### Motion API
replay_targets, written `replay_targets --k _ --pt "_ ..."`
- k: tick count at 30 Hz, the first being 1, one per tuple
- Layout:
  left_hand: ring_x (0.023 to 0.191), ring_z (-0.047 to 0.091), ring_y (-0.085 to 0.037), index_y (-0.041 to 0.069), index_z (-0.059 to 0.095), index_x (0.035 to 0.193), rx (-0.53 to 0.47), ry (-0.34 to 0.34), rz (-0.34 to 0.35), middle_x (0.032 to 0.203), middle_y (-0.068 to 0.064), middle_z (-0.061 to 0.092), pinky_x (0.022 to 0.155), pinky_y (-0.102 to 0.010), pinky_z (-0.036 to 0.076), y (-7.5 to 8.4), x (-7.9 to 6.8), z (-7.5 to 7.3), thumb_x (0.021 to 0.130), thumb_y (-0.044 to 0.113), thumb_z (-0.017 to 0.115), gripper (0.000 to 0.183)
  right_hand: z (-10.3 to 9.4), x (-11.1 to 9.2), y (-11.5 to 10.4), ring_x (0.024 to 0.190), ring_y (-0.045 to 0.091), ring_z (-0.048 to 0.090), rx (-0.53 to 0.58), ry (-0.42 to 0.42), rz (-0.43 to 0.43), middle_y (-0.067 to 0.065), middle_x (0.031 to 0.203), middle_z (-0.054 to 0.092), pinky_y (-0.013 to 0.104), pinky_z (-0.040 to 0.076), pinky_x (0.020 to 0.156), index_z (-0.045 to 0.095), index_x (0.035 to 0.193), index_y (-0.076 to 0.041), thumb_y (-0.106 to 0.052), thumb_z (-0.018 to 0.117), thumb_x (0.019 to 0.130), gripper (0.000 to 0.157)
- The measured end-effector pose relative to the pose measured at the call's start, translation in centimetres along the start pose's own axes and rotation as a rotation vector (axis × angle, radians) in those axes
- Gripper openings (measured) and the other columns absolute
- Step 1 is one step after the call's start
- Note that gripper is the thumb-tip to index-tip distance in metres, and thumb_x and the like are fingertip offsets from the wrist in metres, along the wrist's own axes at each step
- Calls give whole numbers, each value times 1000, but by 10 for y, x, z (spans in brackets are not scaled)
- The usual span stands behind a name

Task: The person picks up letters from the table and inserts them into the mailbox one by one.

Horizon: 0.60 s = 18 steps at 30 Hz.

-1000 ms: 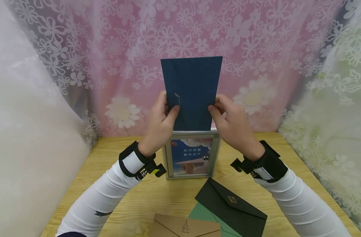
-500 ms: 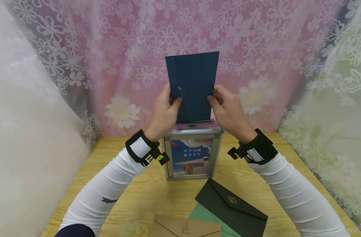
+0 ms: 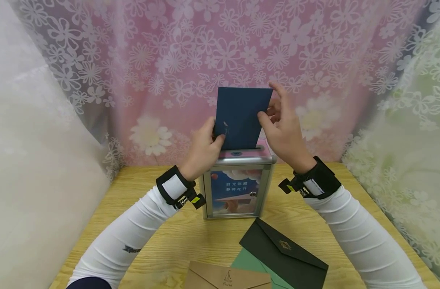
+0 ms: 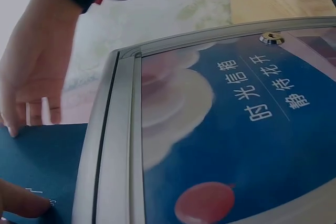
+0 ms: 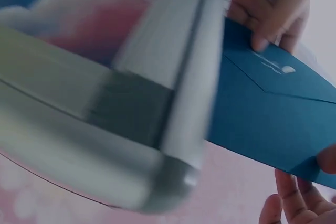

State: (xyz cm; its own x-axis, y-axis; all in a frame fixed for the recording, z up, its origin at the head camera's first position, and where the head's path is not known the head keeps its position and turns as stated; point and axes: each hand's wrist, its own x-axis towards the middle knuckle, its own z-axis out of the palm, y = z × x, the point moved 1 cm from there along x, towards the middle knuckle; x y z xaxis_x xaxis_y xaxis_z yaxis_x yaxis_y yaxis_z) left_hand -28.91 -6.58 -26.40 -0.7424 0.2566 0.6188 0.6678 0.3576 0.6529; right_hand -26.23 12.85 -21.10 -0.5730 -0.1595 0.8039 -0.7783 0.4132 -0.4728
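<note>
- Head view: blue envelope (image 3: 243,108), one, standing upright with its lower end in the slot (image 3: 260,148) on top of the box; small feather-like print near its left edge.
- Left hand (image 3: 201,150): pinching the envelope's lower left edge, thumb on the near face, fingers behind.
- Right hand (image 3: 286,130): pinching the right edge between thumb and curled fingers; index finger raised at the upper corner.
- Box (image 3: 236,192), one, silver-framed, pink-topped; front panel with sky picture, white characters and a round lock (image 3: 252,194). Stands on the wooden desk (image 3: 162,249).
- Envelopes lying nearer the wearer, three: dark (image 3: 299,263) with gold emblem; green (image 3: 250,261), partly covered by the other two; brown (image 3: 209,275) with sailboat print, cut off by the lower border.
- Curtain (image 3: 223,48), pink, white-flowered, behind.
- Left wrist view: box front large and turned; blue envelope at lower left, left thumb on its face; right hand beyond, fingertips at its edge.
- Right wrist view: box corner blurred; blue envelope flap showing, left thumb on it; right hand partly cut off, thumb on the face, fingers past the edge.
</note>
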Motion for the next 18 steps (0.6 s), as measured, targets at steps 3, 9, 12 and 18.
replay_targets --k 3,9,12,18 --pt "88 60 -10 4 49 120 20 -14 1 107 -10 61 74 -36 55 -1 -1 0 95 2 51 25 -3 6 -5 67 23 43 -25 20 -45 21 82 47 28 38 61 33 142 2 10 50 89 56" --pt "92 56 -11 5 46 126 -27 26 34 109 -8 57 78 -36 52 2 1 -4 94 2 53 33 0 3 5 68 21 46 -50 -39 -91 18 83 56 34 41 64 52 121 9 12 52 88 33" --pt "93 52 -15 5 42 131 -32 108 127 112 -11 53 79 -39 50 3 3 -8 92 -2 54 41 7 -6 23 67 18 46 -48 -79 -61 13 79 55 38 40 64 54 122 3 7 54 90 32" --pt "82 50 -16 3 49 124 48 196 222 98 -12 55 70 -38 49 0 3 -11 93 -3 51 31 19 -22 53 73 12 49 -103 -155 -9 4 84 59 36 38 62 59 122 -10 -6 55 94 28"
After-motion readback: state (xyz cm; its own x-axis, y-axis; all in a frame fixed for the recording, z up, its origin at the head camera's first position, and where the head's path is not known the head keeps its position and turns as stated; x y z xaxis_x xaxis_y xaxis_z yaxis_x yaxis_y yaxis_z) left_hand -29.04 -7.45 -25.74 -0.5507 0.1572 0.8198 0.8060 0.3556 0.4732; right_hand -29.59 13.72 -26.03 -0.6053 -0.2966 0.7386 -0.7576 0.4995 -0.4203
